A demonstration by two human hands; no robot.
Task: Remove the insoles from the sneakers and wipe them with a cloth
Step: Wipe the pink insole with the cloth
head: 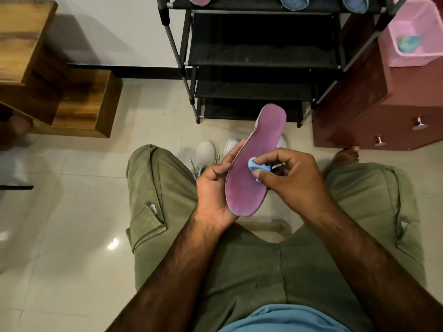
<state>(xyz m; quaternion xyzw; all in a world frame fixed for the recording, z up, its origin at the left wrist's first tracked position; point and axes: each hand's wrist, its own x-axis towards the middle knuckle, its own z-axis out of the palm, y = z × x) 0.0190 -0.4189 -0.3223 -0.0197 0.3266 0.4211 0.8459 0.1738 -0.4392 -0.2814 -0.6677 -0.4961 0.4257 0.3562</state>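
A purple insole [254, 164] is held up between my knees, toe end pointing away from me. My left hand [215, 185] grips it along its left edge and under the heel. My right hand [292, 178] pinches a small blue cloth [257, 167] between thumb and fingers and presses it onto the insole's middle right. Two white sneakers [207, 153] stand on the floor below, partly hidden by my hands and the insole.
A black shoe rack [263, 61] stands ahead, with another purple insole [199, 0] and two blue insoles [293, 1] on its top shelf. A dark red drawer cabinet [374, 111] carries a pink basket [417, 32] at the right. Wooden steps [72, 101] stand at the left.
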